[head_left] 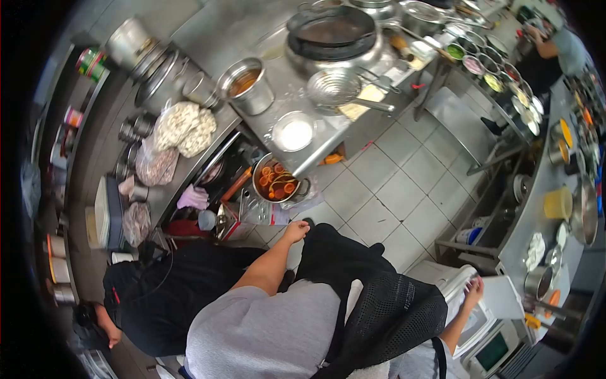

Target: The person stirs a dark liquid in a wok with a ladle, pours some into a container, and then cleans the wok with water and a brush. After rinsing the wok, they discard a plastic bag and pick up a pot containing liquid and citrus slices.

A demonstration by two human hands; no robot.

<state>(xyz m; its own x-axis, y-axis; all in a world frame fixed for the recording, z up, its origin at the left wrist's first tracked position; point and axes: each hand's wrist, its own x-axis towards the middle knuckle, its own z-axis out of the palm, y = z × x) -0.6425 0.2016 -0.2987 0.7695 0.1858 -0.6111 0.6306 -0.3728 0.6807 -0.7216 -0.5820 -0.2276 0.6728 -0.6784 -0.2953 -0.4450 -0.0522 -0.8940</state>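
My left hand [297, 232] is held out in front of my grey shirt, its fingers pressed together; whatever is between them, if anything, is too small to name. Below it are the floor and a dark shoe tip. Out to the right, my right hand [474, 291] has its fingers curled beside the upper edge of a white lidded container [461, 283]; what it grips cannot be made out. A black mesh bag or garment [404, 303] hangs across my front, between my arms.
A person in black [183, 297] stands close at my left. Ahead are a steel counter [271, 117] with a wok, a pot [246, 85] and a strainer [334, 87], and a pot of red-orange food [276, 180] below. Another person [565, 54] works at the far right.
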